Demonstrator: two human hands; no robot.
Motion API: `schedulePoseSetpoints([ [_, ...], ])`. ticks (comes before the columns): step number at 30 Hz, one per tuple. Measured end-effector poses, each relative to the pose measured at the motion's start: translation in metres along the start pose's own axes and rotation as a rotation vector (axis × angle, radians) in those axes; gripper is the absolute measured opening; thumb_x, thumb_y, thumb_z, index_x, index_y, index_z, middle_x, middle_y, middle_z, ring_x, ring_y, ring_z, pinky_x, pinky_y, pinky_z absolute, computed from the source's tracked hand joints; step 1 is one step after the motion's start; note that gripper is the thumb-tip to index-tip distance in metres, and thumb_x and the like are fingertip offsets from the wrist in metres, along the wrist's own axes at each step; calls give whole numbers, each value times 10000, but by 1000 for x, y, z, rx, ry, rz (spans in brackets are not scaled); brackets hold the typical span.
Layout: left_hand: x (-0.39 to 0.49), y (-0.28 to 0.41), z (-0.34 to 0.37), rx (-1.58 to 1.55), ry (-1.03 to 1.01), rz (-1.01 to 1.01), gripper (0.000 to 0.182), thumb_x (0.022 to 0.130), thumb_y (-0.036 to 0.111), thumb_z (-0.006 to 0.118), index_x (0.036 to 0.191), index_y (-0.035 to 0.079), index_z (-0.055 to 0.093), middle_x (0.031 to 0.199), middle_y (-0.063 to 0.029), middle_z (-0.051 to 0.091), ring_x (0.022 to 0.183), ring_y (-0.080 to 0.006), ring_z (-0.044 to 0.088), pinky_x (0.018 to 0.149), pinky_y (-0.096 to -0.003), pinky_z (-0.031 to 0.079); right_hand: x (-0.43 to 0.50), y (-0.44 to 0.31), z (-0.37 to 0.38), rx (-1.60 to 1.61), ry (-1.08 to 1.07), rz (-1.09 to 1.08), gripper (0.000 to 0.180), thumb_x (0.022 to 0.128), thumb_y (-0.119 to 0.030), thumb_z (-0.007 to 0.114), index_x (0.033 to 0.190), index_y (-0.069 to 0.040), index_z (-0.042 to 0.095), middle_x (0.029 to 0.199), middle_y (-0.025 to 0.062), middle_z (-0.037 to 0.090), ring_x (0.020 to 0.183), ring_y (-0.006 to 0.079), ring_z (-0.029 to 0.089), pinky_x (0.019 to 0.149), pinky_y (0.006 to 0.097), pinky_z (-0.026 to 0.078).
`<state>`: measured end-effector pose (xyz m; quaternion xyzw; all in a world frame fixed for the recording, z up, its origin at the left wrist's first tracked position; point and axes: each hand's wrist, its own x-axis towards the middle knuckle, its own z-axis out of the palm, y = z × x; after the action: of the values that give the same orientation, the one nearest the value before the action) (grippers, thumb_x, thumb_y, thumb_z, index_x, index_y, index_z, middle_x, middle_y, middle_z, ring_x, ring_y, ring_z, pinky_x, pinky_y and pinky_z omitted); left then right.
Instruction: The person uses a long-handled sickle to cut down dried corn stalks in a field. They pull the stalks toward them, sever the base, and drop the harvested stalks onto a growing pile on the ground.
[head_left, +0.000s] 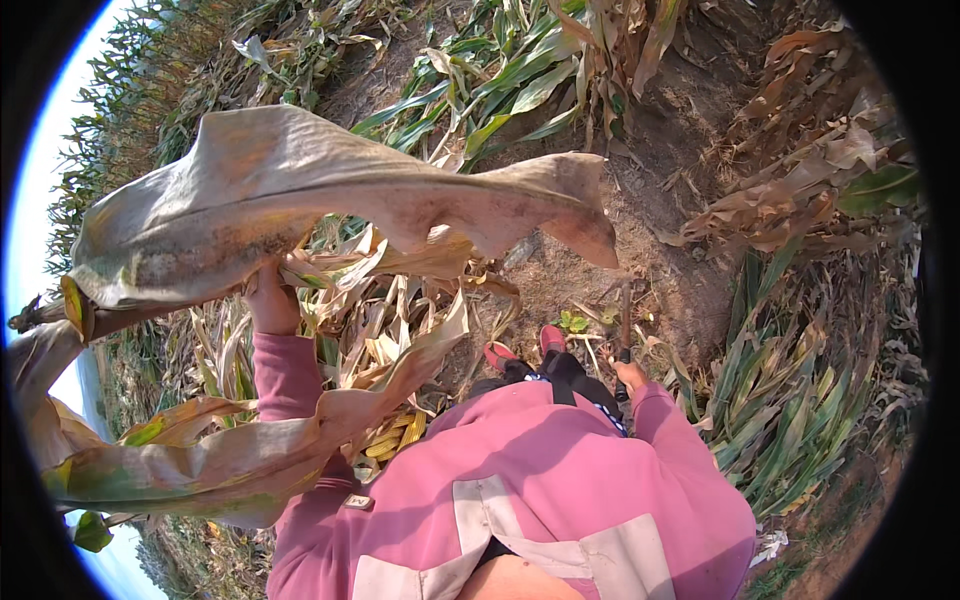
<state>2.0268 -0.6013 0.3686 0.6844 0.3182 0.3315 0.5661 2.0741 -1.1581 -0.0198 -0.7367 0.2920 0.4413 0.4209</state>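
My left hand (271, 300) is raised at the left, its fingers partly hidden behind a broad dry maize leaf (300, 199). It grips a maize stalk (124, 321), which runs out to the left edge with withered leaves hanging from it. A second long leaf (225, 461) from the same plant crosses in front of my left sleeve. Low beside my right leg, my right hand (630, 375) is closed around the black handle (622, 367) of a bladed hand tool. Its narrow brownish blade (626, 311) points forward over the soil; the exact kind of blade is unclear.
Several bare yellow maize cobs (394, 435) lie by my left side, near dry husks (390, 300). Cut maize stalks lie in heaps ahead (517, 82) and on the right (787, 397). Brown soil (667, 255) shows between them. Standing maize (120, 142) rises at the far left.
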Motion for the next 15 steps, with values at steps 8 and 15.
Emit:
schedulePoseSetpoints([
  [8,96,-68,-72,489,-87,-222,236,759,249,653,788,21,596,655,-30,549,564,-127,491,530,-294,408,-4,8,-81,33,115,139,327,768,-234,611,936,40,551,751,96,553,587,207,523,535,360,413],
  [15,114,-101,-48,818,118,64,309,743,240,691,935,30,570,778,-76,624,685,-176,578,654,-307,463,-38,6,-44,43,132,120,347,785,-282,607,881,48,557,739,93,540,625,187,523,572,362,411],
])
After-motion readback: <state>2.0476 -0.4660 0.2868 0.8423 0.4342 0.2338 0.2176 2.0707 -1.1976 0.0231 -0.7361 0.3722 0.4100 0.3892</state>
